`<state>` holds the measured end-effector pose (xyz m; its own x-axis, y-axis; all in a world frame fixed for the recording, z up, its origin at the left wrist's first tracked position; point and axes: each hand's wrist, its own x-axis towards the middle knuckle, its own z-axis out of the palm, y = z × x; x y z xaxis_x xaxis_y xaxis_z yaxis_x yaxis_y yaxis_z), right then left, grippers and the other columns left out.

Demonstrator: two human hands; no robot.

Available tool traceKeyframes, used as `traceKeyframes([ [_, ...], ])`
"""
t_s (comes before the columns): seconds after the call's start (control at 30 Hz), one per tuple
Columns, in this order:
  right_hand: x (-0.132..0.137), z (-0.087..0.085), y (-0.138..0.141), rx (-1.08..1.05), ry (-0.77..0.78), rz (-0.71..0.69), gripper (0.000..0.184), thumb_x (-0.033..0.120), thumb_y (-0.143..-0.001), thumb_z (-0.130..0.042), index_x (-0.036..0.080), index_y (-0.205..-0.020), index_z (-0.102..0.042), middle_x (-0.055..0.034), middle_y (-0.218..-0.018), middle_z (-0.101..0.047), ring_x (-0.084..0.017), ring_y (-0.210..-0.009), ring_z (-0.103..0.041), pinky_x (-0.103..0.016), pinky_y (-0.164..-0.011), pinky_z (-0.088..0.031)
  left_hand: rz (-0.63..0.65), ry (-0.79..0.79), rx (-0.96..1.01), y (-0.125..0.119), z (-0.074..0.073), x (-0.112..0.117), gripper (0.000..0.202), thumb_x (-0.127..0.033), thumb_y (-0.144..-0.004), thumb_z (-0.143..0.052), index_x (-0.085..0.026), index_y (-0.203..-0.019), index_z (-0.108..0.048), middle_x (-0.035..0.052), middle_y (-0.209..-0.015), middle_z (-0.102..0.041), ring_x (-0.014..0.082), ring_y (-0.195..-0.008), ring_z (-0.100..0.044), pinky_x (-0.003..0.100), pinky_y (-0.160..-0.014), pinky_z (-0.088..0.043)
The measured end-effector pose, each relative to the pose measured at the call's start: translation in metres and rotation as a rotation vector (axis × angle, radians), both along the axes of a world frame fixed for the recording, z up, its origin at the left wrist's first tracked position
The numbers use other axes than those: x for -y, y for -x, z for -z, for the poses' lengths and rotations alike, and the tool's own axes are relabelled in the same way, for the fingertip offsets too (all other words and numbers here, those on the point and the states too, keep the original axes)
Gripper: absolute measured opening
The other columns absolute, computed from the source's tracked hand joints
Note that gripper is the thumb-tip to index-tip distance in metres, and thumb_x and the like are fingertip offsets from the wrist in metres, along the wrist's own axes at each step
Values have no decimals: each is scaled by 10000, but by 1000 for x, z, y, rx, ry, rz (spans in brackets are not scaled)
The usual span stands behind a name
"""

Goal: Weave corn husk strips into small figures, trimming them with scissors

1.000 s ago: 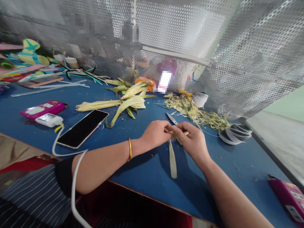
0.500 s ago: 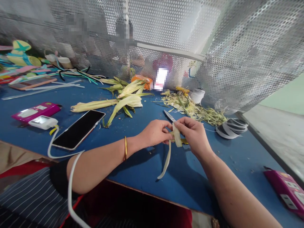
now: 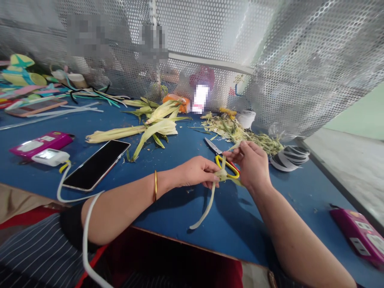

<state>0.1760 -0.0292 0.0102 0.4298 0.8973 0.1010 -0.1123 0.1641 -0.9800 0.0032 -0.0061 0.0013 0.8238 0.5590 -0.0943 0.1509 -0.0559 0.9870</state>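
My left hand (image 3: pixel 200 172) pinches a small knotted piece of pale corn husk (image 3: pixel 221 175) between thumb and fingers. From it a long thin husk strip (image 3: pixel 207 212) hangs down over the blue table (image 3: pixel 168 212). Raised a little to the right, my right hand (image 3: pixel 252 162) is closed on the upper end of a husk strip that runs up from the knot. Behind both hands lie scissors (image 3: pixel 213 146) with yellow and red handles, partly hidden by the husk and my right fingers.
Whole corn husks (image 3: pixel 159 124) lie beyond my left hand, near a phone (image 3: pixel 97 165). Husk scraps (image 3: pixel 240 134) and a roll of white strip (image 3: pixel 289 158) sit to the right. Purple power strips (image 3: pixel 42 143) rest on both sides. A perforated metal screen (image 3: pixel 204 36) stands behind.
My right hand has moved up and slightly right, drawing the husk strip away from the knot. The scissors' yellow handle has come into sight. My left hand keeps its pinch.
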Motion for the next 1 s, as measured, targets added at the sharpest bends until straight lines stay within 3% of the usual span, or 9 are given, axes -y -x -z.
traceKeyframes([
  [0.23, 2, -4, 5, -18, -116, -34, 339, 479, -775, -682, 208, -718, -487, 59, -610, -551, -156, -687, -717, -243, -617, -555, 102, 14, -11, 2, -6, 0, 137, -215, -813, -631, -172, -726, -727, 37, -718, -704, 114, -647, -635, 220, -652, -503],
  [0.43, 2, -3, 8, 5, -179, -49, 307, 462, -801, -660, 221, -745, -477, 53, -638, -589, -158, -709, -712, -281, -678, -561, 23, 147, -12, 1, -8, 2, 136, -292, -767, -718, -157, -773, -733, 33, -710, -698, 117, -652, -647, 228, -673, -519],
  [0.6, 5, 0, 12, 13, -211, -161, 271, 436, -831, -655, 220, -775, -502, 44, -693, -607, -168, -810, -717, -307, -777, -561, -85, 214, -22, -4, -6, 6, 209, -342, -736, -749, -150, -681, -688, 5, -587, -648, 104, -557, -616, 230, -624, -523],
  [0.73, 8, 3, 16, 24, -259, -238, 252, 421, -854, -648, 217, -788, -516, 33, -731, -625, -183, -847, -717, -337, -820, -552, -48, 211, -64, -6, -1, 8, 232, -359, -723, -756, -136, -692, -697, 4, -575, -645, 97, -520, -594, 232, -596, -516],
  [0.87, 5, 6, 15, 24, -327, -178, 189, 370, -898, -600, 216, -810, -535, 23, -759, -638, -175, -842, -713, -330, -825, -536, -4, 205, -63, -5, -2, 8, 214, -347, -723, -749, -136, -713, -713, 6, -575, -648, 99, -525, -595, 235, -592, -509],
  [1.0, 2, 4, 7, 169, -358, -106, 123, 353, -913, -564, 235, -940, -543, -13, -909, -669, -177, -901, -691, -344, -840, -517, -109, 240, -10, -3, -8, 6, 230, -363, -715, -760, -139, -702, -709, 6, -571, -639, 99, -511, -582, 246, -582, -497],
])
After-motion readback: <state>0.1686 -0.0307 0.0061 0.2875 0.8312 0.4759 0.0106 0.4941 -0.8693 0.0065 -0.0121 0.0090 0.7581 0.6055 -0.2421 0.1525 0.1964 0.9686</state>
